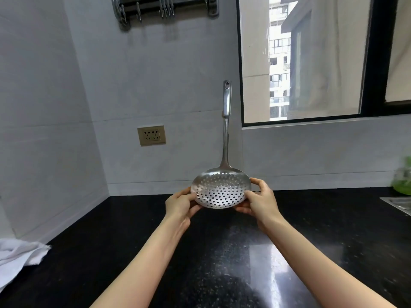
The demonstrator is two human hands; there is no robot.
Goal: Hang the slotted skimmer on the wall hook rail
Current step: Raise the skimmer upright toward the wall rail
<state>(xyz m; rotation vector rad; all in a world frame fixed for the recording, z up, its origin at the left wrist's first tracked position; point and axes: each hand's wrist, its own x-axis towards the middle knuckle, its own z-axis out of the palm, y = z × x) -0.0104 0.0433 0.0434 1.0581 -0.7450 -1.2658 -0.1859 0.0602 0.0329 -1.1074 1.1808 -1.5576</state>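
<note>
We have our left hand (181, 204) wrapped around the left edge of the round, perforated stainless-steel skimmer (221, 192), thumb on the inner face of the bowl and fingers curled beneath it. Our right hand (260, 201) clasps the opposite edge the same way, thumb over the rim and fingers under the bowl's underside. Both hands are closed on the bowl, holding it clear of the glossy black speckled stone surface (222, 252).

The skimmer's bowl tilts its holed face toward us, and its long steel handle rises nearly upright from the far rim, ending in a hanging hole at the top. Behind the handle lies the pale grey tiled wall, and just beside the handle on its right runs the dark-framed window (311, 63) with apartment blocks outside.

Left of the handle, at mid-height on the wall, sits a brass-coloured socket plate (151, 135). Well above the skimmer and to its left, the chrome wall hook rail (165, 6) carries several bare hooks.

Far to the lower left of the skimmer a crumpled white cloth (20, 256) lies on the surface. Far to its right we see a blurred green object (403, 178) and the corner of a steel sink (398, 203).
</note>
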